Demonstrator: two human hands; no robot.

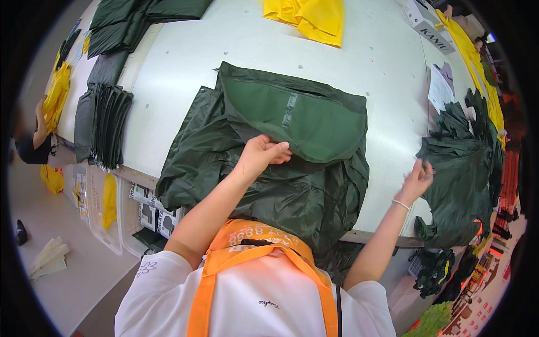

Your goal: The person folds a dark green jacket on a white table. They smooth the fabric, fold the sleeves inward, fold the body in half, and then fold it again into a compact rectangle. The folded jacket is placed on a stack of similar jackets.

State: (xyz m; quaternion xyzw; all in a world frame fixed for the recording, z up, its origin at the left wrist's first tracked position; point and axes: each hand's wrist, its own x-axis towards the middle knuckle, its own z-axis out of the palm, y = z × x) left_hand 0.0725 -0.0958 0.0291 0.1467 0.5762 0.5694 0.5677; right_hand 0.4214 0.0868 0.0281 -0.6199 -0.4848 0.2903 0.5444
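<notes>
A dark green waterproof garment (pixel 264 194) lies crumpled on the white table in front of me. Its wide opening faces up, showing a smoother green inner side with a pale tape strip down the middle. My left hand (pixel 266 151) is closed on the lower edge of that opening, thumb on top. Out to the right, my right hand (pixel 418 178) pinches the near-left edge of a dark green garment (pixel 457 180) in a heap along the table's right side. A bracelet circles the right wrist.
Folded dark green garments (pixel 106 123) stand stacked at the left, with more at the far left. Yellow cloth (pixel 309 19) lies at the back. A white box (pixel 429 28) and paper sheet (pixel 441 90) sit at the right. Another person (pixel 36 135) handles yellow cloth at the left.
</notes>
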